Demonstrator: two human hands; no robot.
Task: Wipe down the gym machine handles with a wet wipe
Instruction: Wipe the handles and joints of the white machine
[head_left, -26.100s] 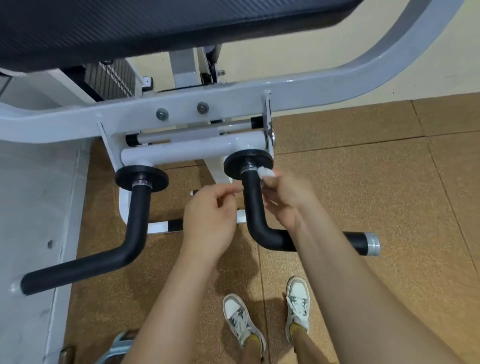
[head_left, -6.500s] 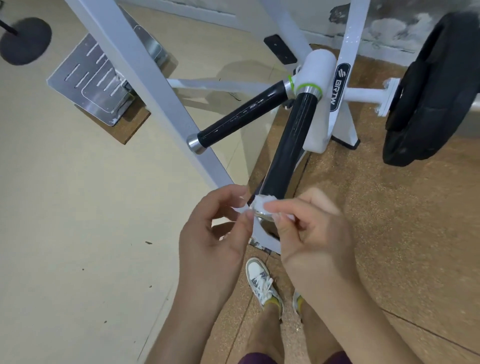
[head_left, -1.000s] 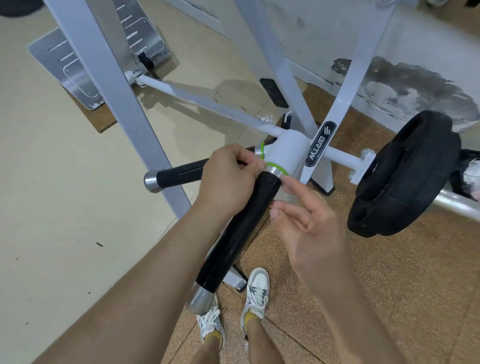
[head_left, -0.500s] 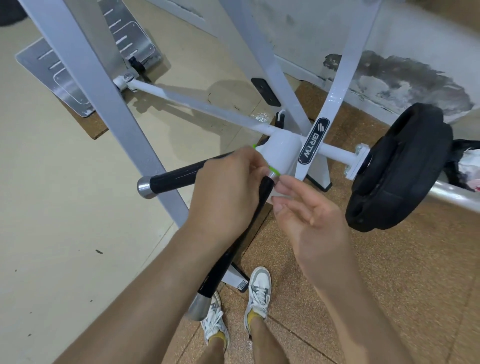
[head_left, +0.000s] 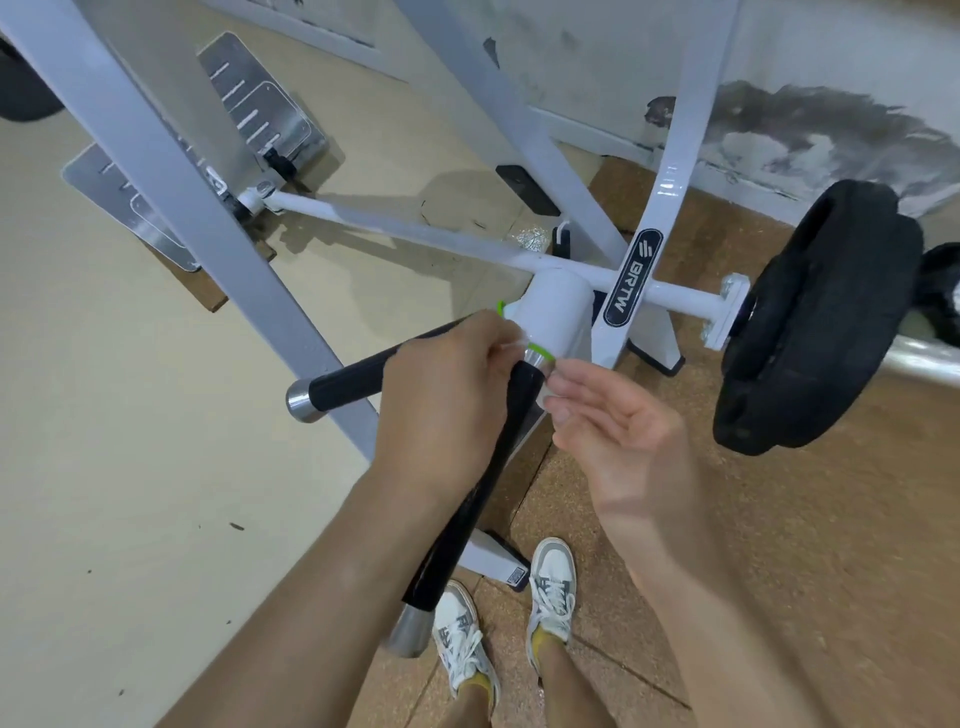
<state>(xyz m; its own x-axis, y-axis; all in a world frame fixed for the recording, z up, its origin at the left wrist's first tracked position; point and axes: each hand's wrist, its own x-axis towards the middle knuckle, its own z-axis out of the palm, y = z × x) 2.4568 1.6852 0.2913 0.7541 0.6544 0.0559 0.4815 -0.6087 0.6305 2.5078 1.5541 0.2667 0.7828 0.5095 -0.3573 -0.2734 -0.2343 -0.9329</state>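
Two black handles branch from one white hub (head_left: 556, 312): the near handle (head_left: 467, 514) slopes down toward the camera and ends in a silver cap above two white sneakers (head_left: 553, 587), while the far handle (head_left: 358, 379) points left to its own silver cap. Each has a green ring where it meets the hub. One stack of black weight plates (head_left: 815, 322) sits on a bar at the right, and two ridged metal footplates (head_left: 260, 104) lie at upper left.

The left hand (head_left: 441, 400) is curled over the top of the near handle just below its chrome collar, fingers bent around the grip and pinching a thin edge of the white wet wipe (head_left: 514, 345) against it. The right hand (head_left: 618, 436) is loosely open, palm turned up, fingers half extended; its fingertips (head_left: 558, 400) pinch another bit of the wipe just beside the handle's right side, near the collar. How much of the wipe lies round the handle cannot be told
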